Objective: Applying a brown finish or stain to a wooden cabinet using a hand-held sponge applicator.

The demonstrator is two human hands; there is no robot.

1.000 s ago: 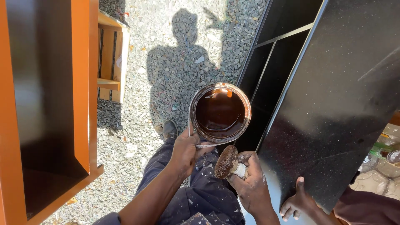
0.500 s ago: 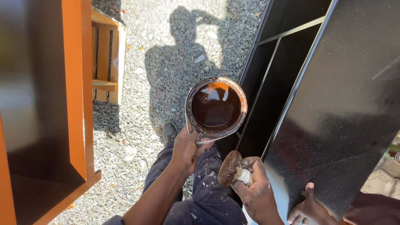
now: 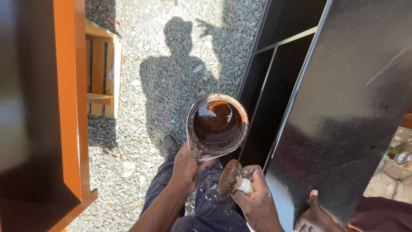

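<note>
Head view looks straight down on gravel [image 3: 141,51], where the left hand [image 3: 185,168] closes its grip on the handle and near rim of an open can [image 3: 218,124] at the centre of the frame. The can is held level, likely so the dark brown stain, which fills it nearly to the rim, does not slop out. Just below and right of it, the right hand [image 3: 257,202] wraps its grip tightly round a stain-soaked pad [image 3: 229,177], its wet brown face turned up and away from the paint-spattered trousers [image 3: 206,202]. A glossy black panel [image 3: 356,107] slants across the right of the frame; another person's hand [image 3: 313,217] at the lower right steadies its bottom edge. An orange cabinet [image 3: 64,107] fills the left side, with a wooden crate [image 3: 102,68] behind it at the upper left.
</note>
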